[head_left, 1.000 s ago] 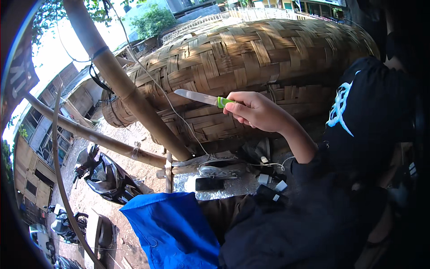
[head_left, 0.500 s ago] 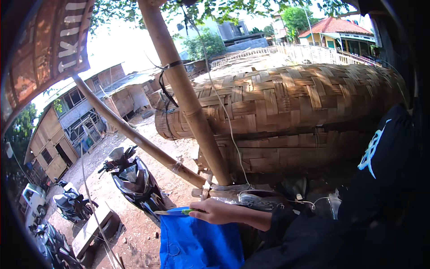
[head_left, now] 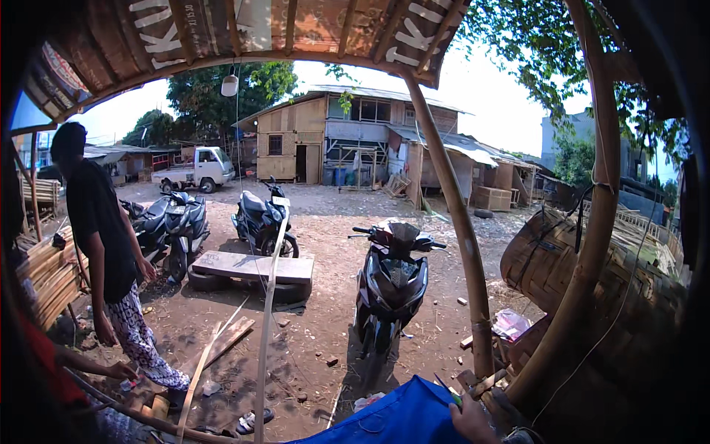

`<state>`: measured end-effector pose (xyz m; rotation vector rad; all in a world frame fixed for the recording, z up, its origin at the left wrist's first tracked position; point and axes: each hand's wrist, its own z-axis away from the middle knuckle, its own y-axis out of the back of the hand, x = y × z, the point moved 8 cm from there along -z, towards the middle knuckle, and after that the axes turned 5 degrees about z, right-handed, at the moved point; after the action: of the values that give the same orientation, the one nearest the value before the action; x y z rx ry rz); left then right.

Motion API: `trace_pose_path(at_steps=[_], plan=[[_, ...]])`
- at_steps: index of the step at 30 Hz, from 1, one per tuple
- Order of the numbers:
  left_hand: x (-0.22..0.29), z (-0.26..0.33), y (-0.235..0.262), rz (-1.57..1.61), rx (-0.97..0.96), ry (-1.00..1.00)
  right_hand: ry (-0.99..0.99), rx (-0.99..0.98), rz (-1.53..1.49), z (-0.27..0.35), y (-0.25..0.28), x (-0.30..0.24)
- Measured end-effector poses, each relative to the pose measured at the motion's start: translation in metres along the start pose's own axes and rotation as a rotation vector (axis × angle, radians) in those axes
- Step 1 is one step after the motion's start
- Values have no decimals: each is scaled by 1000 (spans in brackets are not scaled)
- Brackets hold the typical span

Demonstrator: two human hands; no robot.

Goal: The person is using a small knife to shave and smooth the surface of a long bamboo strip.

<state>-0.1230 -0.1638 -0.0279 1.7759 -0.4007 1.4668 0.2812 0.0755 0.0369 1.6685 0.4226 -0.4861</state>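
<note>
My right hand [head_left: 473,420] is at the lower right edge, closed around the green handle [head_left: 455,398] of a knife. Its narrow blade [head_left: 442,382] points up and to the left, beside a large blue cloth [head_left: 399,416] spread along the bottom of the view. Short pieces of wood or bamboo [head_left: 488,383] lie just beyond this hand, near the foot of a bamboo post. My left hand is out of view.
Rolled woven bamboo [head_left: 551,251] lies at right behind bamboo posts [head_left: 451,192]. Thin bamboo strips [head_left: 268,325] stand ahead. Beyond are motorbikes [head_left: 392,281] and a plank bench on tyres [head_left: 251,265]. A person in black [head_left: 96,214] and another person's hand [head_left: 122,370] are at left.
My view has swung left from the woven rolls to the open yard, bringing the people at left into sight. The knife stays in my right hand, now at the lower right.
</note>
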Motion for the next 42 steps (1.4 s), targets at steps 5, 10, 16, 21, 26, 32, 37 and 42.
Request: trace_pose_path(at_steps=[5, 10, 16, 21, 26, 32, 37, 42], plan=[[-26, 11, 5, -100, 58, 154, 75, 227, 239, -2, -19, 30], [-27, 3, -7, -282, 33, 145, -46, 303, 355, 6, -10, 32], [4, -1, -19, -342, -1, 149, -156, 260, 356, 0, -8, 39], [23, 17, -22, -375, 12, 135, -187, 257, 274, 5, -2, 53], [5, 41, -10, -198, 7, 101, -261, 211, 12, 16, 1, 73], [-65, 64, -14, 270, -9, 335, -244, 116, -157, 22, 0, 82], [-30, 54, -25, 115, -7, 188, -203, 125, -276, 26, 5, 91], [1, 53, -5, 44, 41, 86, -142, 163, -607, 29, 30, 87]])
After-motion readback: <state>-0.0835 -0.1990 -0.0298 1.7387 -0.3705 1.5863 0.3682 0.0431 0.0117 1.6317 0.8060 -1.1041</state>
